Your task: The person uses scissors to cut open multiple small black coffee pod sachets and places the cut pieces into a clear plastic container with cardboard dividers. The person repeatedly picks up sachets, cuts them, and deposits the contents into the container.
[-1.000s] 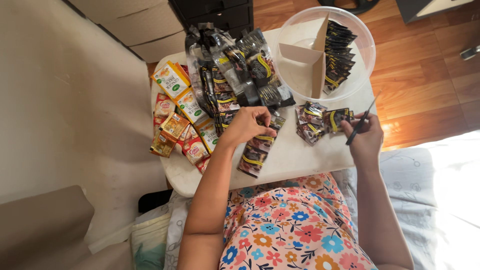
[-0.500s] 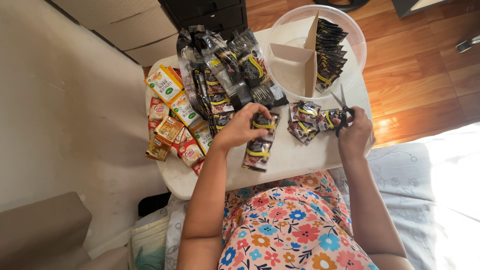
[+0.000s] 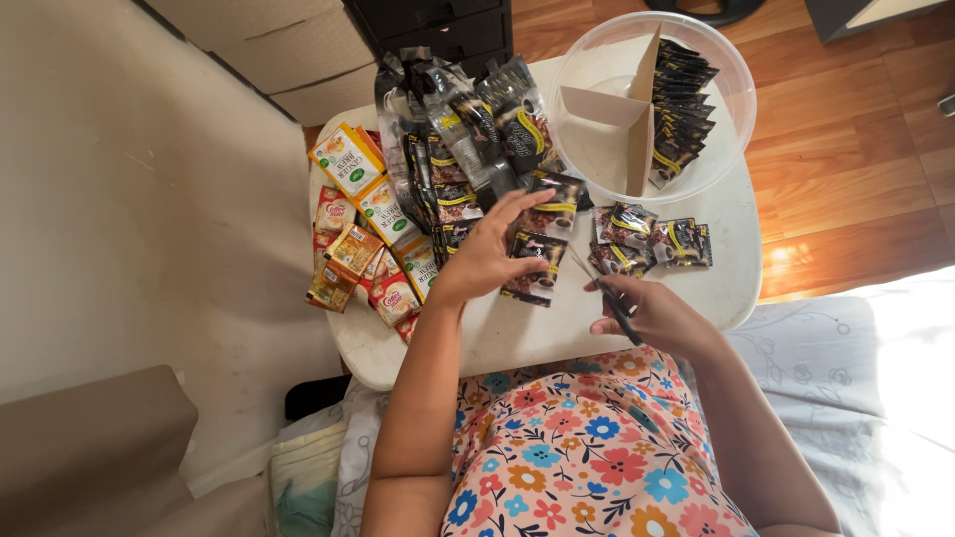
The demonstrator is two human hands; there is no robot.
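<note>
Fingers of the left hand pinched a light, crinkly dark sachet strip near its edge, while the right hand gripped scissors.

A strip of dark sachets lies flat on the table; scissors angled beside it.

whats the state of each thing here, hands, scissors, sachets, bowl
left hand: fingers spread, holding a strip of dark sachets
right hand: closed around scissors, blades pointing at the strip
cut sachets: loose in a pile on the white table
clear bowl: open, split by a cardboard divider, one section filled with upright dark sachets
yellow and orange packets: sealed, lying flat
</note>
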